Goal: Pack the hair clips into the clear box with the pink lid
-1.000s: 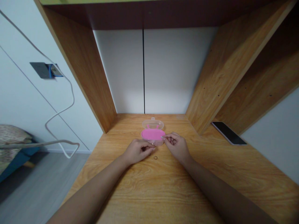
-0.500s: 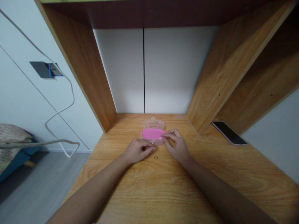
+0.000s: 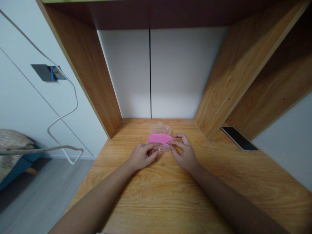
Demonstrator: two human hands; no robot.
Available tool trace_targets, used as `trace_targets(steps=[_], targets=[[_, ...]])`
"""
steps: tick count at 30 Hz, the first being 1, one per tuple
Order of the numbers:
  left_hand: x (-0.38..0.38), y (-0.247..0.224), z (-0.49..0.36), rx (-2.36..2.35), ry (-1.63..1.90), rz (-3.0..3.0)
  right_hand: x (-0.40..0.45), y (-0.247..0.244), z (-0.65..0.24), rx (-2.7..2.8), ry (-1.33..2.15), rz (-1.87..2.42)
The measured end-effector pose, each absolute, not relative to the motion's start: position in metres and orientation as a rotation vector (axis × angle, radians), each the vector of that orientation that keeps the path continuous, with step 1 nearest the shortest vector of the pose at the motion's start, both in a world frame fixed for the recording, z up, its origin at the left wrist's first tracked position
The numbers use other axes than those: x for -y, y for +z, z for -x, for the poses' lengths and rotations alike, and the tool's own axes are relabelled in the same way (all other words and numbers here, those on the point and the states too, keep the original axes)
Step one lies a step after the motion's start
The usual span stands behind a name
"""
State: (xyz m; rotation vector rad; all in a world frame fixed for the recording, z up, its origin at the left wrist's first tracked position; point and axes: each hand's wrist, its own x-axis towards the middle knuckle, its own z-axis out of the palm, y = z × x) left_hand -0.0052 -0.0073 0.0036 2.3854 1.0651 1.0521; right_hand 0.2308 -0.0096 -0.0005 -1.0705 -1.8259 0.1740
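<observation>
A small oval plastic box sits on the wooden table, its clear lid folded open toward the back. A pink oval panel lies between the lid and the clear front part. My left hand is closed at the box's front left edge, fingertips on its near side and thumb below. At the right end, my right hand grips the box between thumb and fingers. Two small dark rings, like hair ties, lie in front: one ring beside my left thumb, another ring nearer to me.
A dark-screened phone lies at the right by the wooden divider. Wooden side panels and a white back wall enclose the table's rear. On the left, a white cable hangs before the wall, with a bed corner below.
My left fingers have moved up over the front of the box. A second dark ring now shows on the table beside my left thumb. The right hand's fingers have shifted slightly on the box.
</observation>
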Motion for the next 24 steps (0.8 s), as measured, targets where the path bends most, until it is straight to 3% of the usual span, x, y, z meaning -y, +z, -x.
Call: trace_targets(steps=[24], targets=[[0.006,0.0061,0.009,-1.109,0.952,-2.417,0.0052,-0.0044,-0.2336,1.788,0.178,1.097]])
